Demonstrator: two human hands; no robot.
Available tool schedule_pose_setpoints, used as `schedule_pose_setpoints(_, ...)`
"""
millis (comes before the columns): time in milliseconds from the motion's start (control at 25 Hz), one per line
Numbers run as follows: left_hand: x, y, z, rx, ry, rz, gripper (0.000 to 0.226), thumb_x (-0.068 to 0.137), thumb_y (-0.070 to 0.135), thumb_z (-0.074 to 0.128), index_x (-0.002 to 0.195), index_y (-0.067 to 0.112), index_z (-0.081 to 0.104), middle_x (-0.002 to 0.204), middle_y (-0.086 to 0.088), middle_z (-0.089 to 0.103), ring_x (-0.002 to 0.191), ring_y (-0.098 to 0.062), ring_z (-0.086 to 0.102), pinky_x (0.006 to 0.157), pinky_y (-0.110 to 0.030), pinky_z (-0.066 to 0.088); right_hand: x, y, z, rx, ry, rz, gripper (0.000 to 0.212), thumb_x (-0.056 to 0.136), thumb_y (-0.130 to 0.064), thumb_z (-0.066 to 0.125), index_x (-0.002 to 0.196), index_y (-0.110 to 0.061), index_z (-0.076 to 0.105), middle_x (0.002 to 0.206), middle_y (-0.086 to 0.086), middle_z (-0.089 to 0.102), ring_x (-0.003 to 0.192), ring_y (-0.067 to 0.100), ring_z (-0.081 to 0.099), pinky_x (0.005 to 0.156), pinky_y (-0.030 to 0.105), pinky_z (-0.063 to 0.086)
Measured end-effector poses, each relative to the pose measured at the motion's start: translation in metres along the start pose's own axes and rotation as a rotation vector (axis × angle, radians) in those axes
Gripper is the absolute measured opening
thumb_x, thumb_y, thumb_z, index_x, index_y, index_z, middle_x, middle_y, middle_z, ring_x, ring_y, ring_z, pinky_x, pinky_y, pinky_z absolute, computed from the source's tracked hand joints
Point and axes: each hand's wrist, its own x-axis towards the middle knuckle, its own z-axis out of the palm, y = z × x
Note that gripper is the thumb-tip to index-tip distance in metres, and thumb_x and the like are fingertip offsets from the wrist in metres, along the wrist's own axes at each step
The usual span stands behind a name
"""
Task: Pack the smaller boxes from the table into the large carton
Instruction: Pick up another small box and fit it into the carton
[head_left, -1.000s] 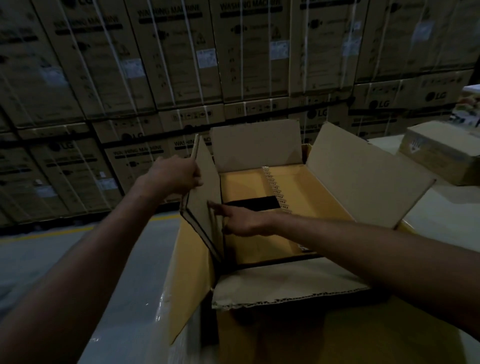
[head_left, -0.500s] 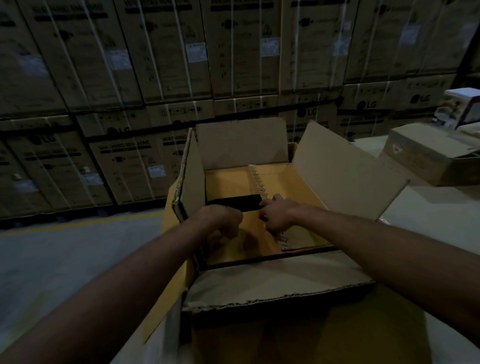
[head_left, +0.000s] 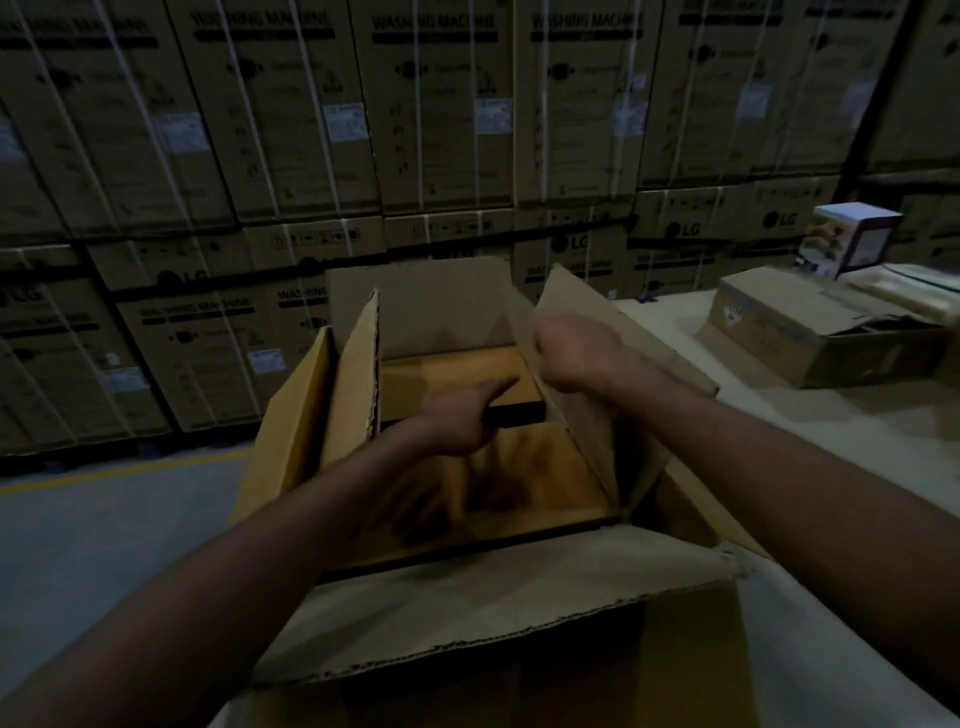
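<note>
The large carton (head_left: 467, 618) stands open right in front of me, its four flaps up and its yellow-brown floor showing a dark gap. My left hand (head_left: 462, 415) reaches down inside, forefinger stretched toward the floor's middle seam, holding nothing. My right hand (head_left: 571, 358) grips the inner edge of the right flap (head_left: 597, 431) with curled fingers. A smaller brown box (head_left: 826, 338) lies on the table to the right, beyond both hands. A small white printed box (head_left: 847, 239) stands behind it.
The pale table (head_left: 810, 436) runs to the right of the carton. A wall of stacked washing-machine cartons (head_left: 415, 130) fills the background. Grey floor with a yellow line (head_left: 119, 470) lies to the left.
My right hand has lifted off the carton floor and taken hold of the right flap. My left hand stays inside, its forefinger now stretched out from a fist.
</note>
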Motion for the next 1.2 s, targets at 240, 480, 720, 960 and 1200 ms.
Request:
schedule_pose_setpoints(240,0.003,-0.034,-0.010,0.134,0.052,-0.224,0.072,0.096,0.043,0.061,0.158,0.034,0.024,0.159,-0.001,0.039,0.142,-0.030,0.041,0.113,-0.066,0.028,0.000,0.056,0.028,-0.515,-0.158,-0.031,0.026,0.098,-0.009,0.047,0.119,-0.016,0.061,0.126,0.010,0.060,0.117,0.029,0.054,0.105,0.046,0.042)
schedule_pose_setpoints(480,-0.015,-0.097,-0.019,0.170,0.018,-0.389,0.063,0.097,0.046,0.059,0.152,0.024,0.040,0.151,-0.007,0.049,0.137,-0.029,0.048,0.107,-0.041,0.042,0.033,0.029,0.069,-0.134,-0.465,-0.121,0.038,0.101,-0.021,0.048,0.139,-0.026,0.056,0.130,0.005,0.063,0.115,0.025,0.060,0.095,0.037,0.046)
schedule_pose_setpoints(720,-0.034,-0.132,-0.003,0.226,-0.124,-0.391,0.051,0.107,0.052,0.032,0.150,0.027,0.044,0.145,-0.006,0.055,0.137,-0.028,0.047,0.109,-0.041,0.031,0.046,0.032,0.092,0.266,-0.621,-0.011,0.046,0.109,-0.044,0.039,0.129,-0.009,0.060,0.133,0.006,0.057,0.125,0.026,0.055,0.106,0.041,0.042)
schedule_pose_setpoints(960,-0.040,-0.134,-0.035,-0.448,0.000,-0.489,0.062,0.096,0.063,0.048,0.126,0.010,0.057,0.132,-0.021,0.060,0.118,-0.039,0.061,0.099,-0.055,0.051,0.041,0.040,0.051,0.633,-0.446,0.102,0.037,0.103,-0.045,0.054,0.109,-0.012,0.070,0.107,0.008,0.070,0.096,0.024,0.068,0.079,0.038,0.056)
schedule_pose_setpoints(1200,-0.056,-0.142,-0.078,-0.368,-0.675,-0.270,0.059,0.080,0.055,0.081,0.131,0.029,0.067,0.131,-0.006,0.067,0.123,-0.031,0.063,0.105,-0.054,0.050,0.012,0.079,0.030,0.548,-1.248,-0.210,0.018,0.086,-0.020,0.075,0.103,-0.016,0.077,0.097,0.003,0.074,0.085,0.018,0.070,0.080,0.034,0.057)
